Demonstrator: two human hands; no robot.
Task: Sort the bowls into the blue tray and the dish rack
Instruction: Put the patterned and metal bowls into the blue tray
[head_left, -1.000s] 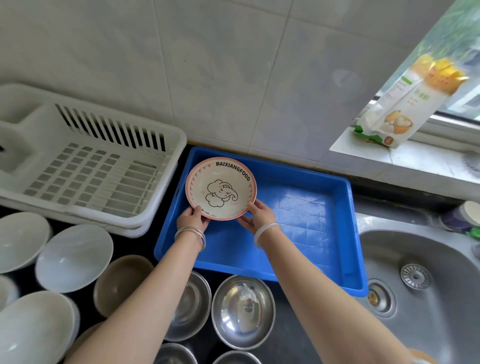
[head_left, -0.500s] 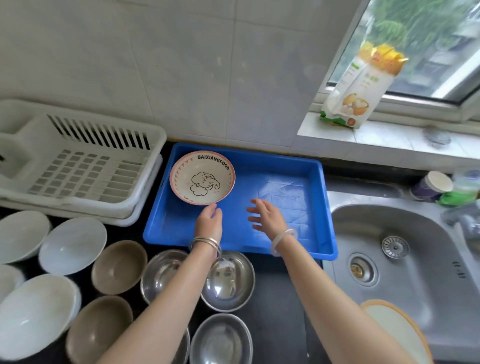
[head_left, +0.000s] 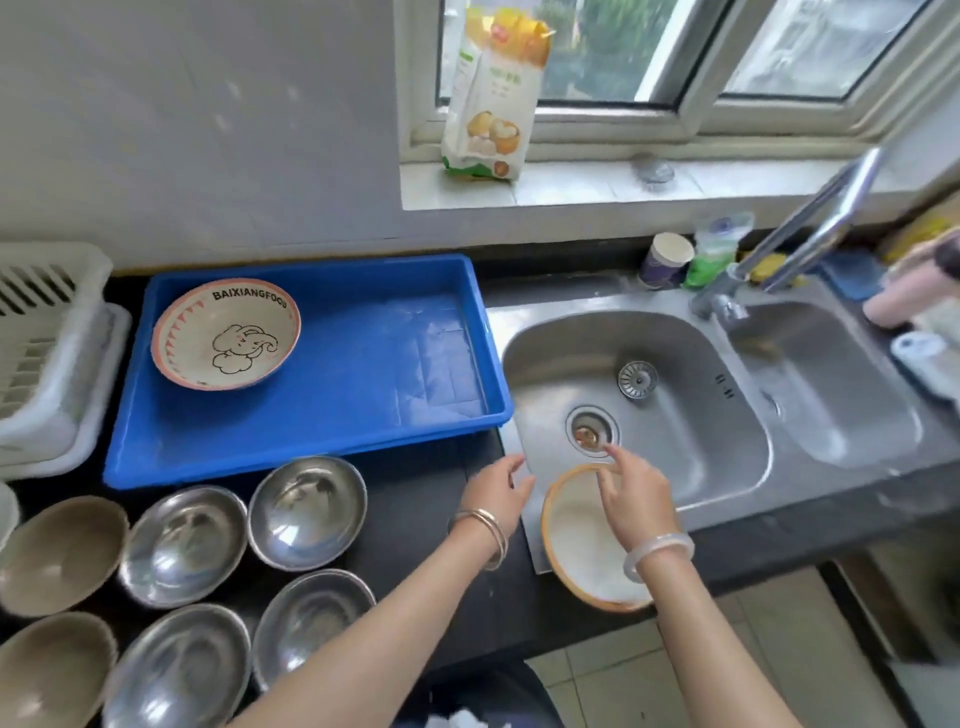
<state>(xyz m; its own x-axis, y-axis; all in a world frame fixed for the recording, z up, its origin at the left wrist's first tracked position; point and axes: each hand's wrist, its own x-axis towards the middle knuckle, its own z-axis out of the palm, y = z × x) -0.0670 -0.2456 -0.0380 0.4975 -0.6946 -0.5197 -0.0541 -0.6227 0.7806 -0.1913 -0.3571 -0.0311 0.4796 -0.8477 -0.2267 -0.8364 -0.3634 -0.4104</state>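
Observation:
A pink-rimmed bowl with an elephant drawing (head_left: 226, 335) lies in the far left corner of the blue tray (head_left: 363, 421). A white bowl with an orange rim (head_left: 582, 540) sits at the sink's front left edge. My right hand (head_left: 636, 496) hovers over it with fingers loosely spread, holding nothing. My left hand (head_left: 496, 491) is open just left of that bowl, above the black counter. The white dish rack (head_left: 47, 353) stands left of the tray. Several steel bowls (head_left: 306, 512) and brown bowls (head_left: 60, 553) sit on the counter in front.
A double steel sink (head_left: 675, 395) with a tall tap (head_left: 800, 234) lies to the right. Cups and bottles (head_left: 665, 260) stand behind it. A food bag (head_left: 493, 93) leans on the window sill. Bottles (head_left: 914, 291) crowd the far right.
Both hands left the elephant bowl in the tray and moved right and toward me, to the orange-rimmed bowl at the sink. The view swung right.

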